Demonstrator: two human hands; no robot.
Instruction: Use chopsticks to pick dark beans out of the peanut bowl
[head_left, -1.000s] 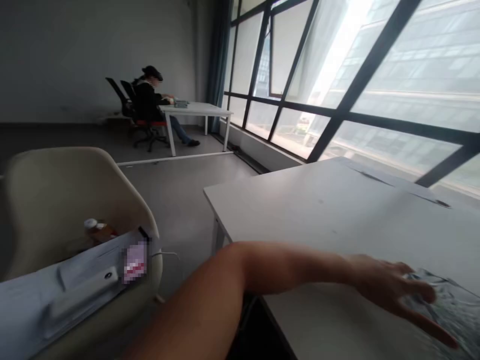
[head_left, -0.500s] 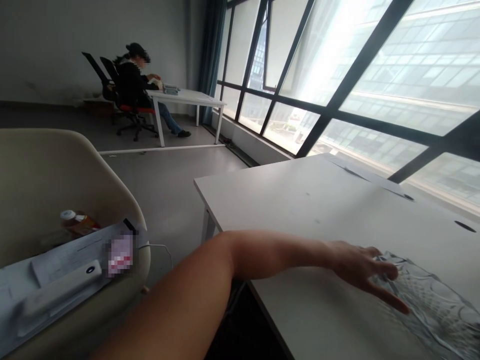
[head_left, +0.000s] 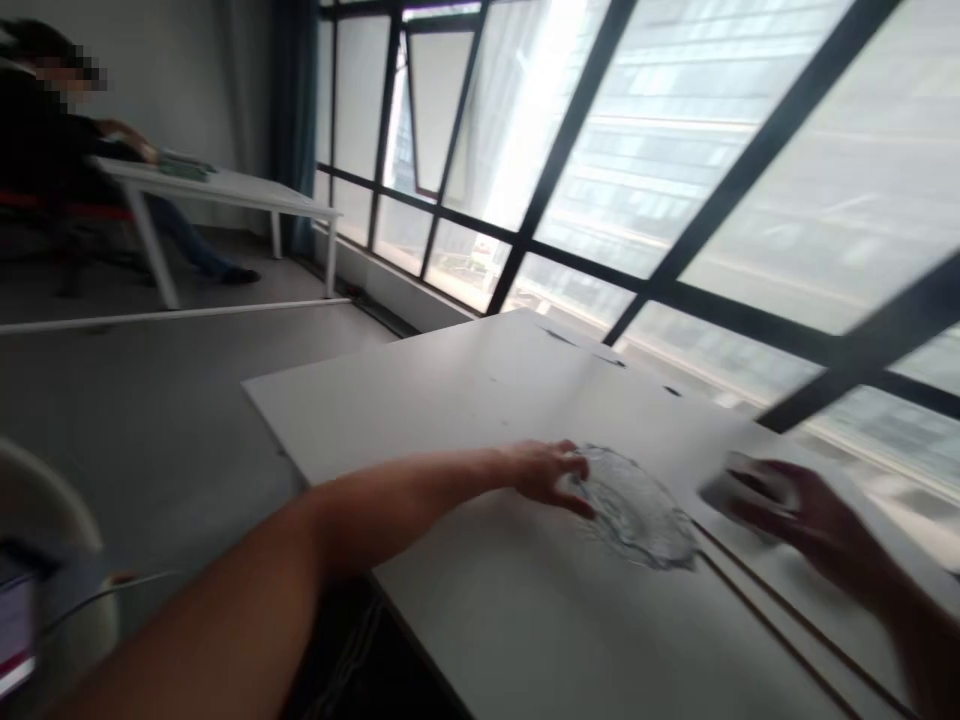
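A clear patterned glass plate (head_left: pixel 637 510) lies on the white table (head_left: pixel 480 610). At its left rim is my left hand (head_left: pixel 551 475), with curled fingers and the thumb along the edge, gripping it. Two long thin wooden sticks, like chopsticks (head_left: pixel 780 610), run from the plate's right edge toward the lower right. My right hand (head_left: pixel 814 515), smeared by motion, is over the table right of the plate. Its fingers are closed around a whitish object (head_left: pixel 739 490), too blurred to name.
Large windows (head_left: pixel 600 200) stand behind the table. At the far left, a person (head_left: pixel 45 130) sits at another white table (head_left: pixel 247 195). A pale chair (head_left: pixel 52 530) holding a phone-like item (head_left: pixel 15 630) is at the lower left.
My view has swung right, shifting the plate toward the middle of the picture. My left hand's spread fingers have curled at its rim. My right hand, the whitish object and the sticks have come into view.
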